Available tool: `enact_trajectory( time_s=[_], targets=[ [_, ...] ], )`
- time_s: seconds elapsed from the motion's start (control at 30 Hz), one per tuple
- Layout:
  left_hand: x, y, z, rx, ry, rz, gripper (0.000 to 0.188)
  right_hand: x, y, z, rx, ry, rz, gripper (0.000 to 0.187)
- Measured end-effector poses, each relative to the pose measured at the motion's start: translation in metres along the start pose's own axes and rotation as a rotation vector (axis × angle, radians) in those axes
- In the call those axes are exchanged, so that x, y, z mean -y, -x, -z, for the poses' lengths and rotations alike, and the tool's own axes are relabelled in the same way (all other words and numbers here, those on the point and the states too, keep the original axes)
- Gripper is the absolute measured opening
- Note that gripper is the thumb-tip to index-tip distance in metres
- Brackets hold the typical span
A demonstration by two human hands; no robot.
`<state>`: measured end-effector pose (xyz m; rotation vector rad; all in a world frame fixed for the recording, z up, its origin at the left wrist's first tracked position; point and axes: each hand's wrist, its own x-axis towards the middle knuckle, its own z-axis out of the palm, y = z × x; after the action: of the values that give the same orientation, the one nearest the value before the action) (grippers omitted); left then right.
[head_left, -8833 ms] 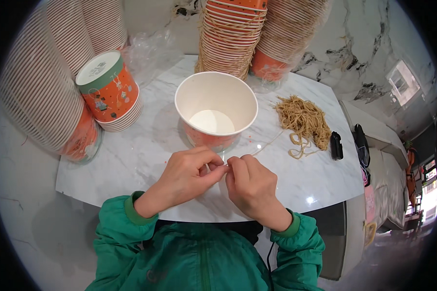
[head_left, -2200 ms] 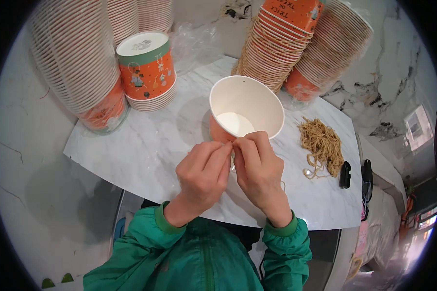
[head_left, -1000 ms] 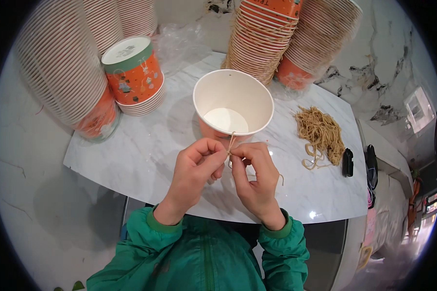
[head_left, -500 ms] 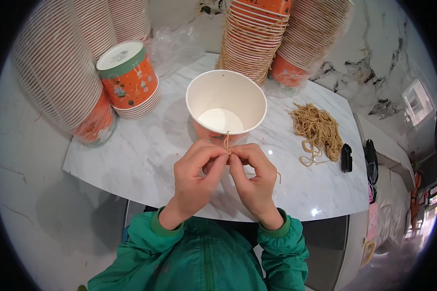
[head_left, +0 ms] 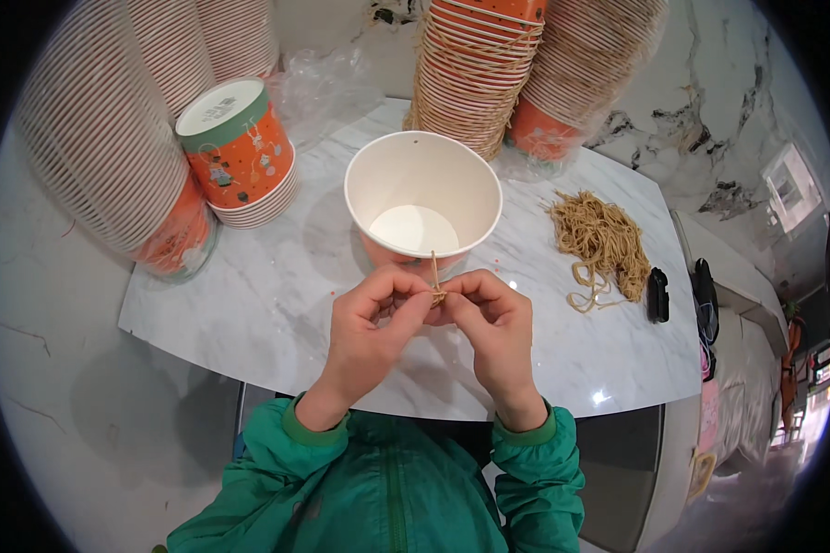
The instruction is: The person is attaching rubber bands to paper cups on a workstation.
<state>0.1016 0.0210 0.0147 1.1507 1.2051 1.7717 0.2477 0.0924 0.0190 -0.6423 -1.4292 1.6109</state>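
A paper bucket [head_left: 422,198], white inside with an orange printed outside, stands upright on the table in front of me. From its near rim a tan string [head_left: 434,265] runs down to a small loop or knot between my fingertips. My left hand [head_left: 371,318] pinches the string from the left, thumb against forefinger. My right hand [head_left: 491,318] pinches it from the right, its fingertips nearly touching the left ones. The fingers hide most of the knot. Both hands hover just in front of the bucket, above the marble-patterned table [head_left: 295,313].
Upside-down buckets [head_left: 240,152] and tall wrapped bucket stacks [head_left: 101,138] stand at the left. A string-draped stack [head_left: 475,78] and another wrapped stack [head_left: 586,83] rise at the back. A string heap [head_left: 604,244] and a small black object [head_left: 658,295] lie at the right.
My hands have drawn slightly apart, and the string between them is now pulled straighter from the rim, with a small knot or loop showing at the fingertips. The bucket appears shifted slightly left.
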Motion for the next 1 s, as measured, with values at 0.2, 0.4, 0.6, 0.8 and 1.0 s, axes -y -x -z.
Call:
enact_trajectory(
  time_s=[0.2, 0.4, 0.6, 0.8, 1.0],
  targets=[
    [-0.004, -0.002, 0.005, 0.045, 0.132, 0.223, 0.006, -0.005, 0.0, 0.008, 0.103, -0.157, -0.095, 0.014],
    [-0.005, -0.001, 0.001, 0.02, -0.015, 0.146, 0.006, -0.004, 0.006, -0.001, 0.081, -0.122, -0.033, 0.017],
    [-0.008, -0.001, 0.0, 0.03, -0.085, 0.007, 0.007, -0.01, 0.009, 0.003, 0.056, -0.062, 0.004, 0.019],
    [-0.006, -0.007, 0.013, 0.065, -0.353, -0.182, 0.005, -0.003, 0.012, 0.004, 0.042, -0.108, -0.132, 0.019],
    [-0.028, -0.026, 0.009, 0.063, -0.558, -0.341, 0.013, -0.003, 0.008, 0.006, 0.042, -0.129, -0.181, 0.016]
  ],
)
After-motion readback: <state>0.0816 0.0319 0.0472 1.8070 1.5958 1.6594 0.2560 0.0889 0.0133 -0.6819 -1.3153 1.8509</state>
